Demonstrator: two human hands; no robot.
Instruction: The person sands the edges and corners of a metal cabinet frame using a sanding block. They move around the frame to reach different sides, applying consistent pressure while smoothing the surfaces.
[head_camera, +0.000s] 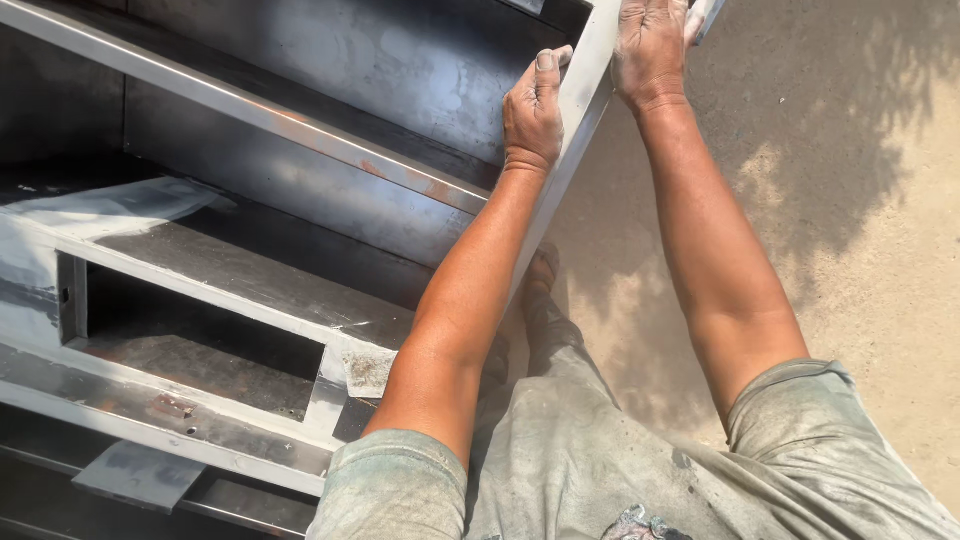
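A large grey metal cabinet frame (250, 300) lies on its side at the left, with shelves and rusty patches. Its outer side rail (585, 95) runs diagonally up to the top edge. My left hand (535, 110) rests flat against the inner face of that rail, thumb pointing up. On the rail's outer edge near the top of the view, my right hand (650, 45) presses down; something pale shows past its fingers, partly hidden. Both forearms reach upward from my dusty grey-green sleeves.
Sandy concrete ground (850, 200) with tree shadow lies to the right. My foot (540, 275) stands under the rail beside the frame. A small piece of sandpaper-like sheet (368, 372) lies on a frame crossbar. A flat metal tab (140, 475) sticks out at the lower left.
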